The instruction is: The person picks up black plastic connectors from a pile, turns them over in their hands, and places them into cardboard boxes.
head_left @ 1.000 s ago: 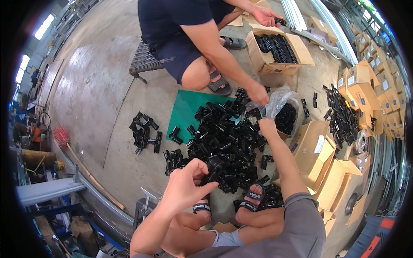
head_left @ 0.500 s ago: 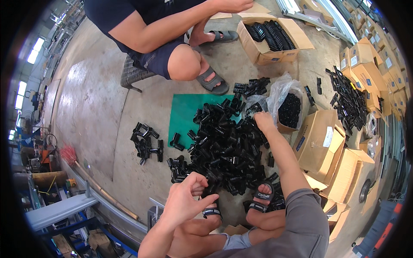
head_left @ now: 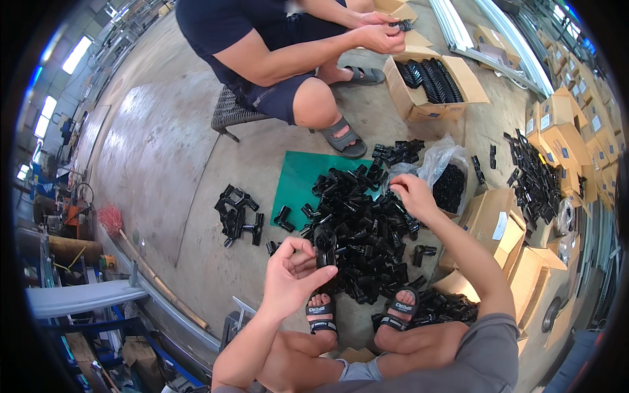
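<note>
My left hand (head_left: 288, 274) is curled in front of my knees, thumb and fingers closed on a black tubular pipe joint (head_left: 325, 252). Its upper end overlaps the heap of similar glossy black pipe joints (head_left: 367, 226), which covers part of a green mat (head_left: 293, 178). Over the heap's right side, my right hand (head_left: 415, 196) is bent in a pinch near a clear plastic bag (head_left: 435, 164). Whatever its fingertips hold, if anything, is too small to make out. Small black pieces (head_left: 448, 188) fill the bag-lined box beside that hand.
Across from me sits a person whose hands (head_left: 383, 34) hold a black piece (head_left: 402, 25). A carton (head_left: 419, 112) contains rows of black parts. Open cartons (head_left: 488, 223) stand at right; loose joints (head_left: 236, 213) lie left of the mat. A broom (head_left: 160, 285) lies at left.
The whole view has shifted, moving the scene right and down. My left hand has risen with the joint now plainly visible. Both hands of the other person have come into view with a black piece.
</note>
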### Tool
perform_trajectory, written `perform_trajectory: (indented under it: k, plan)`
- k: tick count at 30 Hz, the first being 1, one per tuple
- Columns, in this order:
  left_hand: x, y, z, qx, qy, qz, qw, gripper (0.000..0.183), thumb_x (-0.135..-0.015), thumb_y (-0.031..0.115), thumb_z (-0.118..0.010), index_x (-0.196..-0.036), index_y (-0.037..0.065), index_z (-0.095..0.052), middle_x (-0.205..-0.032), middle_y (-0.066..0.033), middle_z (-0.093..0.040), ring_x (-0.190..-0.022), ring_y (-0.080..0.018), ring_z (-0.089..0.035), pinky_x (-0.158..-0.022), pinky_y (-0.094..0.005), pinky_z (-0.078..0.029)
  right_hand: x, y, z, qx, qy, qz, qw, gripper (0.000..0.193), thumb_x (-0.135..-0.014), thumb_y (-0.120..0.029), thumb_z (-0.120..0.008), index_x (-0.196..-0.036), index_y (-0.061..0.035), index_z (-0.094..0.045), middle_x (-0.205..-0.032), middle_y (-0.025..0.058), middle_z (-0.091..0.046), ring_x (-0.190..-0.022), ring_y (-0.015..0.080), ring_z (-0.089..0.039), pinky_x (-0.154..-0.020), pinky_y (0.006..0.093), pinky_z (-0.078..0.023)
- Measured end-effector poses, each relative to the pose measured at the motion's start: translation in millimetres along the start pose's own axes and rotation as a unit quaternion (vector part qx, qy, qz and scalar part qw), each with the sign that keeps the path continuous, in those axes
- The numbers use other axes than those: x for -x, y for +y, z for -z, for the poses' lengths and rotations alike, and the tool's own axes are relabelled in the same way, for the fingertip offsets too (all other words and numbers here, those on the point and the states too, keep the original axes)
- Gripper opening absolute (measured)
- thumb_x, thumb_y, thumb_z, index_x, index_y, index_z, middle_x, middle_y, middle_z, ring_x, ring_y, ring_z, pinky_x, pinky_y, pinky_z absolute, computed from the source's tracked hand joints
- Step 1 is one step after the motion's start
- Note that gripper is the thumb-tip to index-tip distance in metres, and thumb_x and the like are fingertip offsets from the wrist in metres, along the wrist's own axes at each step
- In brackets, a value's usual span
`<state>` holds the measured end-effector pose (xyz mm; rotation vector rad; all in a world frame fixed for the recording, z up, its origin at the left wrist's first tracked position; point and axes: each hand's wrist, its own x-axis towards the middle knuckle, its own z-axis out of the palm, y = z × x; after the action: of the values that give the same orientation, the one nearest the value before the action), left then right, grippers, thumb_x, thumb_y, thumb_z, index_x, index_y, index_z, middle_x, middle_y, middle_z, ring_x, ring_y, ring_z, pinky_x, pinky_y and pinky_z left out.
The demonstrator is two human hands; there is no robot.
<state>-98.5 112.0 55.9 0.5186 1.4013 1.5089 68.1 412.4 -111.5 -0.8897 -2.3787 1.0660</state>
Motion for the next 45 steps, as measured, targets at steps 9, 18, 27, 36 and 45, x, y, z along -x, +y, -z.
perform_trajectory:
  k: [9, 18, 27, 36, 45]
  plan:
    - [13, 1, -16, 0.029, -0.032, -0.097, 0.994, 0.041, -0.083, -0.009, -0.077, -0.105, 0.006, -0.047, -0.103, -0.0084, -0.071, -0.096, -0.0119, -0.069, -0.087, -0.0279, -0.057, 100, -221, 47, -0.449, -0.119, -0.080, 0.882, 0.022, -0.097, -0.003, -0.067, -0.117, 0.0030, -0.069, -0.102, 0.0078, -0.073, -0.090, 0.0118, -0.070, -0.082, 0.0275, -0.059]
    - [46, 20, -36, 0.046, -0.080, -0.154, 0.984, 0.039, -0.084, -0.008, -0.078, -0.104, 0.006, -0.048, -0.101, -0.0068, -0.071, -0.095, -0.0094, -0.067, -0.083, -0.0259, -0.057, 143, -267, 58, -0.351, -0.004, -0.014, 0.936, 0.020, -0.096, 0.000, -0.066, -0.116, 0.0033, -0.068, -0.106, 0.0079, -0.072, -0.096, 0.0106, -0.068, -0.085, 0.0260, -0.056]
    - [65, 25, -35, 0.045, -0.100, -0.183, 0.977, 0.039, -0.083, -0.006, -0.079, -0.103, 0.006, -0.047, -0.100, -0.0044, -0.070, -0.092, -0.0072, -0.065, -0.081, -0.0241, -0.055, 166, -291, 61, -0.308, 0.039, -0.008, 0.951, 0.018, -0.096, -0.002, -0.067, -0.113, 0.0029, -0.069, -0.101, 0.0068, -0.074, -0.091, 0.0096, -0.068, -0.082, 0.0252, -0.055]
    - [69, 25, -35, 0.059, -0.098, -0.199, 0.973, 0.039, -0.083, -0.005, -0.079, -0.103, 0.006, -0.048, -0.094, -0.0018, -0.068, -0.088, -0.0058, -0.063, -0.078, -0.0232, -0.054, 169, -292, 42, -0.227, 0.118, 0.048, 0.966, 0.015, -0.095, 0.000, -0.066, -0.109, 0.0010, -0.070, -0.092, 0.0082, -0.073, -0.080, 0.0112, -0.068, -0.070, 0.0264, -0.054]
    - [71, 27, -42, 0.076, -0.109, -0.194, 0.972, 0.039, -0.084, -0.007, -0.078, -0.105, 0.006, -0.048, -0.099, -0.0049, -0.071, -0.092, -0.0080, -0.065, -0.080, -0.0243, -0.055, 171, -289, 48, -0.183, 0.164, 0.115, 0.963, 0.015, -0.090, 0.002, -0.070, -0.105, 0.0003, -0.073, -0.092, 0.0105, -0.073, -0.079, 0.0162, -0.070, -0.070, 0.0276, -0.054]
